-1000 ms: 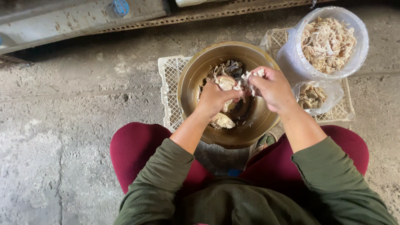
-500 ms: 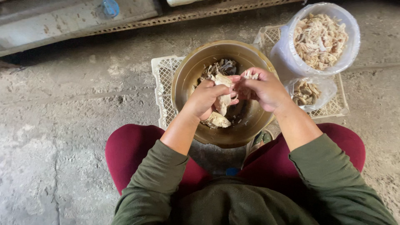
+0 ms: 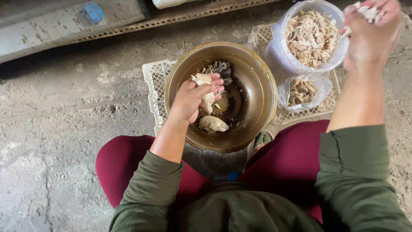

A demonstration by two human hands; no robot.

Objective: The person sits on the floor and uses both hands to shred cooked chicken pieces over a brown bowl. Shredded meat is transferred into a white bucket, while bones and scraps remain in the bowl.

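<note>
On the far left a blue cap (image 3: 93,13) lies on a grey ledge (image 3: 51,30), well away from the work. The bare concrete floor (image 3: 64,129) is rough and dusty.

Next comes a white plastic crate (image 3: 153,83) lying flat on the floor, and a big metal bowl (image 3: 262,81) sits on it. The left hand (image 3: 193,96) is over the bowl, closed around a pale piece of cooked chicken (image 3: 205,91). One more whole piece (image 3: 213,124) lies at the near side of the bowl, and some dark scraps (image 3: 219,68) lie at the far side. The rest of the bowl is mostly bare, with only small bits.

To the right and farther off stands a round tub lined with clear plastic (image 3: 274,47), and it is heaped with shredded meat (image 3: 311,36). Just near it sits a small clear bag (image 3: 322,88) with bony bits (image 3: 300,91) inside.

The right hand (image 3: 371,32) is up high at the far right, beside the tub, pinching a bunch of torn shreds (image 3: 367,12) in closed fingers.

I think most of the pulling is done: the tub is very full. Only the held piece and the one in the bowl look left to tear.
</note>
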